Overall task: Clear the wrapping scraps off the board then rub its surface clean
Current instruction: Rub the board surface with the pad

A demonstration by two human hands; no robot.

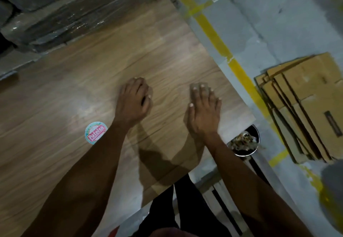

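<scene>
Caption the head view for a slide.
Left hand curled and right hand flat on the board, near a round sticker; bin below its edge.

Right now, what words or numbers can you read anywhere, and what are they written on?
"Patelsa": white letters on a red band across the round sticker stuck on the wood-grain board.
Small print around the sticker's rim: too blurred to read.
Flattened cardboard boxes on the floor: a dark mark shows, but no letters can be made out.
Nothing else readable.
</scene>
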